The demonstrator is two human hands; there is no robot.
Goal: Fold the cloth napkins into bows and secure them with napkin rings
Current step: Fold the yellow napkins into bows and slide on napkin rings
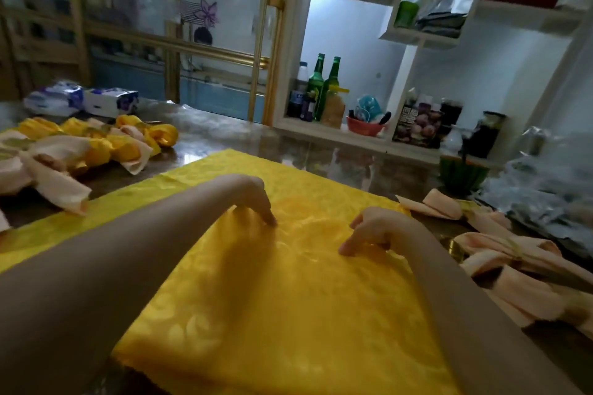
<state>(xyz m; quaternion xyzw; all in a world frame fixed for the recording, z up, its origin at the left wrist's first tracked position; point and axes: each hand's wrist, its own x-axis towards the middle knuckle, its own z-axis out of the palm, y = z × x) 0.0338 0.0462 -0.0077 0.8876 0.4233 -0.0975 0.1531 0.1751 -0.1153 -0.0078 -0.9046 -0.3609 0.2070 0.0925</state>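
Head view: yellow napkin [288, 314] lies spread flat at the near edge of the tabletop [321, 147]. Left hand [253, 197] and right hand [373, 228] set bent fingertips on its centre; whether they pinch cloth I cannot tell. Folding looks barely begun; next, edges should come to the middle. Finished bows [96, 144] crowd the far-left corner, pink napkins [500, 263] the right edge.
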